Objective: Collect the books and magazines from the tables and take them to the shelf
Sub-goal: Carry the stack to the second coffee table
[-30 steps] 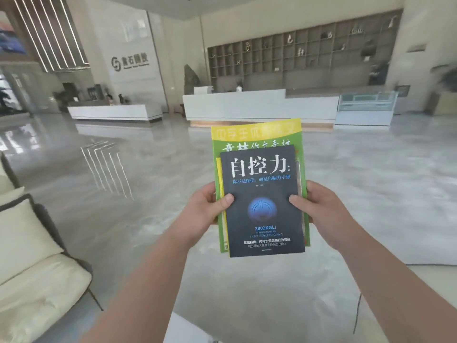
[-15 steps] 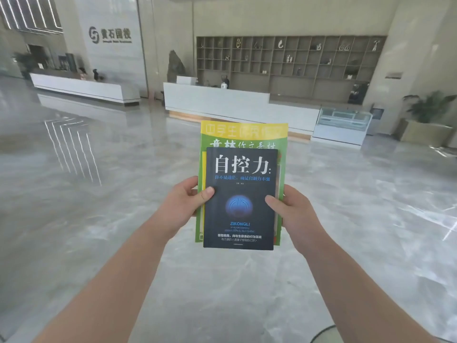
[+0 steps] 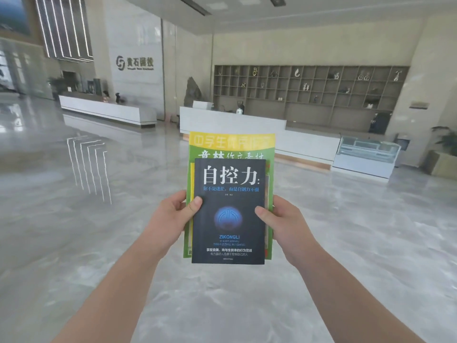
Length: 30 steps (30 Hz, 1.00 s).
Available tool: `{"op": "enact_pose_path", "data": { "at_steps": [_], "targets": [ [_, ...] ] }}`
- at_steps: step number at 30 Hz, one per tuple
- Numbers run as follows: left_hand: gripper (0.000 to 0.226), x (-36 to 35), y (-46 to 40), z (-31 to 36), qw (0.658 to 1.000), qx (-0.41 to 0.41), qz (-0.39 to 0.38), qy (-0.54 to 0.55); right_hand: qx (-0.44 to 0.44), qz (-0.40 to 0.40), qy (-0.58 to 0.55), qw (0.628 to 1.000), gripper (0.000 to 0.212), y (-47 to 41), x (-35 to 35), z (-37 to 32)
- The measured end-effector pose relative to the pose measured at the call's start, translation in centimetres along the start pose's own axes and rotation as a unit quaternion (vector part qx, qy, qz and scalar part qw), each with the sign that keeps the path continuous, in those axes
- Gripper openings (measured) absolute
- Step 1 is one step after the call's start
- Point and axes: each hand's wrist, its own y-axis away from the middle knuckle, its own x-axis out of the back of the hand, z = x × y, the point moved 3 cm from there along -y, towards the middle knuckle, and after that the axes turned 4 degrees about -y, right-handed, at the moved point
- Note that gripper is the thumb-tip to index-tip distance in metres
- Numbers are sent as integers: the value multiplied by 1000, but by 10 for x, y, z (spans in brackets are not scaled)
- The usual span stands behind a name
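I hold a small stack out in front of me at chest height. On top lies a dark book with white Chinese title and a blue emblem. Under it is a larger green and yellow magazine, whose top sticks out above the book. My left hand grips the stack's left edge, thumb on the dark cover. My right hand grips the right edge the same way. A large wall shelf of open cubbies with small ornaments stands far ahead, behind the counter.
A glossy grey marble floor stretches ahead. A long white reception counter stands before the shelf, with a glass display case to its right. Another white desk is at the far left. A potted plant sits at the right edge.
The view has moved on across the lobby: the sofa at the left is gone from sight and the counter and shelf look nearer. Both hands keep the same grip on the stack.
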Motion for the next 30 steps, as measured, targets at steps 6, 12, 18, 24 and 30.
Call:
{"op": "enact_pose_path", "data": {
  "at_steps": [6,12,18,24,30],
  "targets": [
    [19,59,-150,-11,999,-6,47,-26,10,-31,-26,999,22,-169,-55,15],
    [20,100,-289,-54,995,9,69,-68,19,-56,-36,998,19,-325,-92,65],
    [19,156,-417,-121,985,14,143,-100,22,-124,-63,990,20,-492,-156,128],
    [19,255,-523,-155,955,45,269,-119,1,-232,-87,969,20,-655,-277,161],
    [20,378,-578,-192,916,74,374,-128,-13,-338,-90,937,18,-755,-430,195]
  ]
}}
